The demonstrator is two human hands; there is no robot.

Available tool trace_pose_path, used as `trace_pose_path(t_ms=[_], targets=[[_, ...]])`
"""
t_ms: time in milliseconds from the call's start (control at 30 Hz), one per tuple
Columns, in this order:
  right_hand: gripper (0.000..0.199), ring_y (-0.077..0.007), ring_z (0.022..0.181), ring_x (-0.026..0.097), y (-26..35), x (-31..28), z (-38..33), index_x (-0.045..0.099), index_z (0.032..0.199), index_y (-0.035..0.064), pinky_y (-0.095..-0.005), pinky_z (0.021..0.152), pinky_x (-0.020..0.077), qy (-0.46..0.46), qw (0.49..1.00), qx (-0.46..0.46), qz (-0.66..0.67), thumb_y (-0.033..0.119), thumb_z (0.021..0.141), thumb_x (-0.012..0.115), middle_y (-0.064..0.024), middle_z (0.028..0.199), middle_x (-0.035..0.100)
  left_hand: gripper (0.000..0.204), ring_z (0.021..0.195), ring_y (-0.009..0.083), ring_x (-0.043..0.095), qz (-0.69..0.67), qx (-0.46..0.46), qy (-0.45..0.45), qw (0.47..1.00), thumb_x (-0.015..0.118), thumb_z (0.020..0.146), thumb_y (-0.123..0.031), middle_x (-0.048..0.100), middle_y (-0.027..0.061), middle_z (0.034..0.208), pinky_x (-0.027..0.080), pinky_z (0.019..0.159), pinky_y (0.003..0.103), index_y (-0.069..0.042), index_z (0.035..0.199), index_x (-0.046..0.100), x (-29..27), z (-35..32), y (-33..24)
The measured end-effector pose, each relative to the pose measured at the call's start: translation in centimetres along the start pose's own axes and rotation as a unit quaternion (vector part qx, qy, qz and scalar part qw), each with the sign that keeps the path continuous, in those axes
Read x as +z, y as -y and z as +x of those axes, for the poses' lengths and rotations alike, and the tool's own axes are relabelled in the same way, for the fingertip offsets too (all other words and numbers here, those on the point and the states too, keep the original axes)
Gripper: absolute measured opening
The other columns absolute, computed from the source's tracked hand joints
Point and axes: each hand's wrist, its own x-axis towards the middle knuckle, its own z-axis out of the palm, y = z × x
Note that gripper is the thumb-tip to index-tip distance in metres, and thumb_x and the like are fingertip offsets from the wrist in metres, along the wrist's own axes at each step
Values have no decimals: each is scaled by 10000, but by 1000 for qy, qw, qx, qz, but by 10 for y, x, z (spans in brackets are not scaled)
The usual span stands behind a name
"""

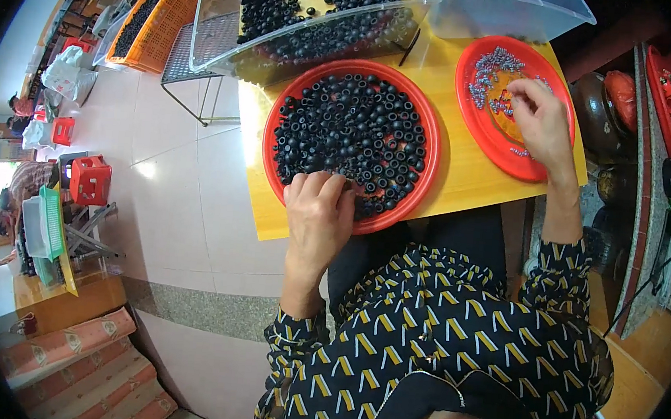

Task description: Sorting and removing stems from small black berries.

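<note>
A round red tray (pixel 434 158) full of small black ring-shaped parts (pixel 351 123) sits on a yellow table (pixel 462 181). At its near rim, my left hand (pixel 319 216) has its fingers curled together over the black parts; whatever they hold is hidden. To the right lies a second red tray (pixel 465 77), with small silvery pieces (pixel 498 60) scattered round an orange-yellow middle. Above this tray my right hand (pixel 542 124) is closed in a pinch, thumb against fingers. Anything between those fingertips is too small to name.
A clear plastic bin (pixel 220 46) of black parts stands behind the large tray, with another clear bin (pixel 512 17) to its right. Farther left are an orange crate (pixel 160 26) and a red stool (pixel 91 180). Other people (pixel 31 179) sit at the far left. Dark jars (pixel 599 113) stand at right.
</note>
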Motion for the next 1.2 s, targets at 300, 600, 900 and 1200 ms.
trace_pose_path(t_ms=[300, 600, 900, 1200], targets=[[107, -21, 701, 467, 64, 23, -60, 546, 908, -1, -169, 605, 396, 197, 912, 160, 321, -1, 803, 529, 28, 795, 500, 190, 726, 224, 529, -171, -116, -16, 978, 588, 678, 32, 558, 109, 799, 426, 632, 312, 5, 866, 595, 7, -2, 0], [123, -51, 758, 503, 121, 53, -68, 520, 897, -1, -189, 675, 420, 328, 760, 130, 546, -35, 780, 538, -5, 827, 515, 227, 755, 175, 553, -785, -205, -21, 584, 646, 720, 1, 537, 133, 947, 467, 671, 266, 6, 936, 578, 0, -31, -9], [113, -53, 765, 506, 139, 61, -71, 546, 895, -13, -184, 664, 428, 365, 777, 72, 508, -38, 786, 545, -8, 825, 521, 228, 808, 181, 562, -721, -222, -43, 655, 652, 694, 56, 566, 126, 935, 472, 716, 272, 25, 910, 586, 0, -46, -16], [92, -77, 712, 499, 132, 65, -65, 538, 817, 3, -230, 620, 427, 402, 811, 67, 420, 26, 751, 597, -15, 740, 532, 216, 829, 172, 554, -551, -178, -19, 815, 652, 679, 85, 579, 104, 899, 465, 730, 266, 43, 883, 595, -3, -49, -21]])
